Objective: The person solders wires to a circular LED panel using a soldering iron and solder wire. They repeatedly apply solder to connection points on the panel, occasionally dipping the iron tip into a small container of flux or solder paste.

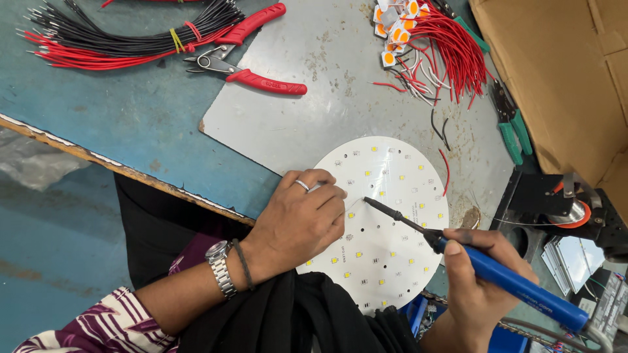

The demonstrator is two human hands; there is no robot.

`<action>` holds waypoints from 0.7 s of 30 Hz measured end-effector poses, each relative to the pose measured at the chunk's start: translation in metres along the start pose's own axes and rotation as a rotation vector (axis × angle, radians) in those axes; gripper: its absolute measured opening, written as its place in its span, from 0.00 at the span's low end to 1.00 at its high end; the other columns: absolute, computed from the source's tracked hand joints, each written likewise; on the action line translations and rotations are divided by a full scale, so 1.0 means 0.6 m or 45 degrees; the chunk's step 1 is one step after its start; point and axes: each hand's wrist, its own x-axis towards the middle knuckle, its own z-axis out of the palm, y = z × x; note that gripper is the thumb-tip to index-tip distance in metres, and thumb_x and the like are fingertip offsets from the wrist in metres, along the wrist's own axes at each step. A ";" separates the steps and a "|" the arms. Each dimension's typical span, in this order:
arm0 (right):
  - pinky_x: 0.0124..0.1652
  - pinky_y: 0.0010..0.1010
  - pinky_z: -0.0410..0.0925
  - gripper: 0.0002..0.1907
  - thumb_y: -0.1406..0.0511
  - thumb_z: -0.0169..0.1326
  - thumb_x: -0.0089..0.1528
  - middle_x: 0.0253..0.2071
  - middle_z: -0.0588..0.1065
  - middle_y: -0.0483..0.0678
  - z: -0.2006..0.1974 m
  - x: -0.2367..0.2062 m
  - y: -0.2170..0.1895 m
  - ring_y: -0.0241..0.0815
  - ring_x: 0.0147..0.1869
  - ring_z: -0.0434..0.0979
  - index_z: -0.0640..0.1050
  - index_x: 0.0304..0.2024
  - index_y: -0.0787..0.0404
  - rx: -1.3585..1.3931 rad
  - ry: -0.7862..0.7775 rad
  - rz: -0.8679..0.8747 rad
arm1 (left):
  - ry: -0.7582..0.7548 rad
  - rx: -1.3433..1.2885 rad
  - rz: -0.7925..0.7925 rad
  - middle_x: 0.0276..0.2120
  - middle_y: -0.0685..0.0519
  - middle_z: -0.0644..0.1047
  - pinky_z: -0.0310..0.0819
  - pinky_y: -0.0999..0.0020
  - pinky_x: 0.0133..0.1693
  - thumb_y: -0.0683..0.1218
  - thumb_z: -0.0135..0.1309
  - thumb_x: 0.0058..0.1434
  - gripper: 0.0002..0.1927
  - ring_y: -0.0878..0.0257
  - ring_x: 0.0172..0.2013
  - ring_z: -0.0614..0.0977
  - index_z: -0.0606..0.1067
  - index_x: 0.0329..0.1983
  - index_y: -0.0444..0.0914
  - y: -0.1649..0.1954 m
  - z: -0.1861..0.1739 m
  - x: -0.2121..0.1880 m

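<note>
Nearest the wearer, dark cloth (288,314) is bunched at six o'clock, with a striped sleeve (98,323) off at seven. Just above it the right hand (481,274) is closed in a pen-like grip around the blue handle of a soldering iron (497,274), whose long axis runs from about four o'clock up to ten o'clock, the dark tip coming down near the middle of a round white LED board (386,255). The left hand (304,219), wearing a ring and a wristwatch (221,267), rests on the board's nine o'clock edge; its fingers are curled together and seem to pinch something thin near the tip, though I cannot make out what it is. So the iron's tip lies at about three o'clock from the left fingertips, just beside them, and the left hand is the nearer of the two to that spot. The board lies on a grey metal sheet (294,98) set on the blue surface (124,111). Farther off, red-handled cutters (252,68) lie at eleven o'clock next to a bundle of red and black wires (118,36); at one o'clock there are loose red wires (448,49) with small LED chips (396,19), green-handled pliers (511,127) and a cardboard box (562,72).
</note>
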 end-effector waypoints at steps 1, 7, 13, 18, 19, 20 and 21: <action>0.30 0.15 0.59 0.10 0.69 0.62 0.64 0.27 0.75 0.49 0.001 -0.001 -0.001 0.29 0.25 0.68 0.80 0.39 0.73 0.066 0.034 0.014 | 0.007 -0.017 -0.007 0.41 0.52 0.80 0.69 0.55 0.51 0.43 0.59 0.57 0.05 0.54 0.51 0.78 0.77 0.32 0.36 0.000 0.000 0.001; 0.23 0.15 0.62 0.10 0.69 0.61 0.61 0.32 0.77 0.56 -0.016 -0.009 0.001 0.30 0.22 0.70 0.75 0.37 0.70 0.462 0.361 0.078 | 0.006 -0.158 -0.007 0.44 0.49 0.81 0.72 0.53 0.55 0.41 0.59 0.58 0.04 0.51 0.54 0.80 0.76 0.32 0.35 -0.001 -0.023 -0.010; 0.26 0.17 0.63 0.10 0.69 0.60 0.64 0.35 0.77 0.58 -0.020 -0.030 0.022 0.31 0.23 0.69 0.74 0.38 0.73 0.442 0.298 0.091 | -0.026 -0.124 0.028 0.47 0.45 0.80 0.69 0.49 0.60 0.41 0.59 0.57 0.05 0.48 0.57 0.78 0.75 0.32 0.34 0.003 -0.043 -0.024; 0.28 0.17 0.64 0.09 0.71 0.59 0.64 0.35 0.78 0.58 -0.010 -0.044 0.022 0.32 0.23 0.70 0.76 0.39 0.74 0.428 0.242 0.142 | -0.022 -0.092 0.006 0.49 0.44 0.78 0.68 0.48 0.62 0.40 0.58 0.56 0.05 0.45 0.60 0.75 0.74 0.30 0.33 -0.006 -0.054 -0.034; 0.28 0.17 0.64 0.08 0.71 0.59 0.64 0.35 0.78 0.58 -0.007 -0.045 0.020 0.32 0.23 0.70 0.76 0.39 0.74 0.426 0.221 0.149 | -0.034 -0.091 0.015 0.50 0.44 0.77 0.68 0.47 0.62 0.40 0.58 0.56 0.05 0.45 0.60 0.75 0.74 0.30 0.33 -0.008 -0.056 -0.036; 0.28 0.17 0.65 0.08 0.71 0.59 0.64 0.35 0.78 0.57 -0.005 -0.045 0.017 0.32 0.24 0.70 0.76 0.39 0.75 0.425 0.201 0.156 | -0.047 -0.093 0.024 0.50 0.44 0.77 0.68 0.47 0.63 0.40 0.58 0.56 0.06 0.45 0.61 0.75 0.74 0.30 0.33 -0.010 -0.056 -0.038; 0.29 0.17 0.65 0.08 0.72 0.59 0.64 0.35 0.78 0.57 -0.002 -0.045 0.013 0.32 0.24 0.71 0.76 0.40 0.75 0.423 0.174 0.151 | -0.059 -0.096 0.034 0.50 0.43 0.77 0.67 0.47 0.63 0.40 0.58 0.56 0.06 0.45 0.61 0.74 0.74 0.30 0.33 -0.011 -0.056 -0.041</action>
